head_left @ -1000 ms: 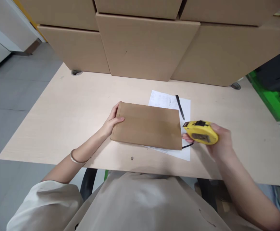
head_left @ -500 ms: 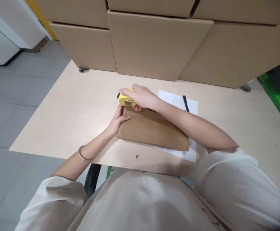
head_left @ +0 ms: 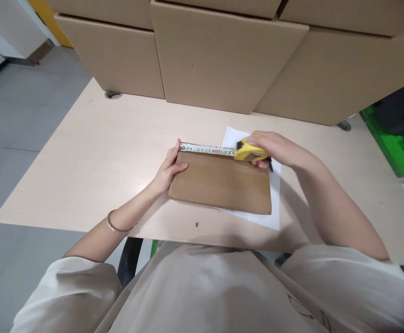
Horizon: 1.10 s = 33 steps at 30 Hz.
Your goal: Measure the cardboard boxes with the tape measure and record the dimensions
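A flat brown cardboard box [head_left: 222, 185] lies over a printed paper sheet [head_left: 275, 203] near the table's front edge. At the box's upper left corner, my left hand [head_left: 169, 169] is closed, thumb on the box's top and fingers at the tape's end. The yellow tape measure [head_left: 248, 151] is gripped in my right hand [head_left: 273, 145], above the box's far right part. Its blade [head_left: 207, 149] is drawn out along the far edge, between the two hands. A black pen [head_left: 270, 165] shows only in part, just below my right hand.
Large cardboard boxes [head_left: 219, 60] are stacked along the back of the table [head_left: 118, 148]. Cable holes [head_left: 113, 95] are set near the rear edge. A small dark mark [head_left: 197, 225] lies in front of the box. Green and black items [head_left: 392, 138] stand at the right.
My right hand has moved right with the tape measure, drawing the blade out along the box's far edge. My left hand stays at the left corner. The view has shifted slightly.
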Motion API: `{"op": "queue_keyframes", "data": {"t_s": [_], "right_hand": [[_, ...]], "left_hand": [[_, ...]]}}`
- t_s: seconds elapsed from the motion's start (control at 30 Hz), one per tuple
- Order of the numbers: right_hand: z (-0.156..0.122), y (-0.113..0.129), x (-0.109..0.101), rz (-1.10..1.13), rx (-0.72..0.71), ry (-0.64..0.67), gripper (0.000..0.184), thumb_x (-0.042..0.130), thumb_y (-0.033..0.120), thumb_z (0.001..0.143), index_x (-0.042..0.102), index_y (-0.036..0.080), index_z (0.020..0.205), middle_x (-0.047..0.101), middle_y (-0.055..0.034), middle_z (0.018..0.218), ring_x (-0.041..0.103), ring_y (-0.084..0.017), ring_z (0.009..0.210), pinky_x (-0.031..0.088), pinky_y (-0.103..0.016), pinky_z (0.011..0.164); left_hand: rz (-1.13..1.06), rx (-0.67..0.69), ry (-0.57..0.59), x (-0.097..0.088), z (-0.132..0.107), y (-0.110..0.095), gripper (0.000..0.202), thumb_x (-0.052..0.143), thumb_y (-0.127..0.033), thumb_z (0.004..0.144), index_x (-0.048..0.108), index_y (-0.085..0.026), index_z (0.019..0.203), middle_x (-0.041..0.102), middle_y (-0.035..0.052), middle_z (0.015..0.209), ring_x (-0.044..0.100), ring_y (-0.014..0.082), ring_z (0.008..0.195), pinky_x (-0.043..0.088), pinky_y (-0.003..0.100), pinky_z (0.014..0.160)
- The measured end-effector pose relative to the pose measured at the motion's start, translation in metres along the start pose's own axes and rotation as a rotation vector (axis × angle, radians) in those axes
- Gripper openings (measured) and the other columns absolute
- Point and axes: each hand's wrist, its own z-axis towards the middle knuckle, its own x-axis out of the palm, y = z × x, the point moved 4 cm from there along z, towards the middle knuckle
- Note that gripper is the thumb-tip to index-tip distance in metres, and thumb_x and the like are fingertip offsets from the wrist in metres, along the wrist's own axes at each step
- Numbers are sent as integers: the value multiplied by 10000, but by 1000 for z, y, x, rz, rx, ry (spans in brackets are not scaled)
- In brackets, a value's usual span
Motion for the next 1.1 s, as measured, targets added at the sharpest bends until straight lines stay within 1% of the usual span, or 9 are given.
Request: {"op": "queue_keyframes", "data": {"t_s": [0.03, 0.1, 0.2, 0.43, 0.57, 0.7, 0.87, 1.0, 1.1], "right_hand": [[-11, -18, -13, 38, 51, -2, 414, 696, 612, 1090, 681, 250, 890, 728, -102, 777, 640, -227, 594, 507, -372, 597], [-29, -47, -33, 98, 75, -8, 447, 641, 617, 1103, 698, 242, 867, 715, -115, 765, 591, -208, 583, 473, -383, 601], [-43, -72, -45, 139, 81, -14, 481, 623, 647, 1100, 709, 238, 862, 710, -116, 743, 552, -198, 560, 454, -398, 601], [-36, -91, -41, 191, 111, -20, 480, 661, 678, 1063, 739, 225, 925, 769, -125, 772, 577, -217, 571, 488, -384, 555], [-37, -102, -44, 212, 161, -12, 494, 672, 696, 1058, 744, 224, 933, 742, -100, 732, 572, -207, 541, 479, -376, 542], [-34, -101, -43, 215, 120, 12, 513, 686, 731, 1019, 728, 240, 878, 739, -93, 719, 571, -203, 541, 486, -373, 545], [-36, -91, -41, 185, 164, -1, 445, 634, 646, 1053, 707, 258, 847, 698, -74, 681, 525, -196, 527, 462, -381, 560], [-49, -72, -48, 88, 134, -51, 447, 709, 643, 1043, 657, 275, 794, 698, -77, 737, 552, -199, 577, 448, -374, 565], [-51, -46, -45, 41, 110, -66, 499, 672, 667, 1105, 656, 282, 788, 689, -78, 726, 558, -213, 582, 429, -380, 554]], "left_hand": [[5, 0, 1, 0, 0, 0, 1183, 831, -528, 840, 458, -320, 1943, 531, 88, 1872, 292, 517, 1848, 139, 667, 1570], [17, 4, 5, -1, 0, 0, 1170, 824, -528, 854, 453, -329, 1946, 539, 89, 1865, 291, 520, 1851, 140, 676, 1572], [23, 6, 5, -3, 0, 0, 1128, 826, -505, 867, 482, -358, 1931, 549, 75, 1862, 308, 523, 1848, 159, 688, 1572], [16, -31, 3, -6, -2, -2, 1172, 842, -513, 864, 433, -372, 1954, 525, 67, 1902, 260, 526, 1879, 123, 680, 1580], [24, -42, 0, -7, -3, -4, 1197, 850, -534, 857, 418, -363, 1961, 496, 68, 1931, 243, 529, 1889, 98, 667, 1583], [28, -41, -1, -7, -4, -5, 1211, 849, -548, 852, 413, -349, 1964, 517, 83, 1911, 254, 530, 1882, 113, 664, 1581], [21, -45, 11, -6, -5, -6, 1188, 849, -544, 883, 399, -360, 1967, 524, 88, 1891, 256, 528, 1880, 128, 661, 1577], [0, -33, 22, -5, -6, -7, 1139, 852, -540, 909, 421, -402, 1954, 552, 67, 1861, 263, 510, 1878, 136, 638, 1582], [-25, -43, 40, -4, -7, -5, 1154, 855, -544, 926, 371, -429, 1968, 536, 57, 1882, 284, 494, 1875, 161, 638, 1581]]}}
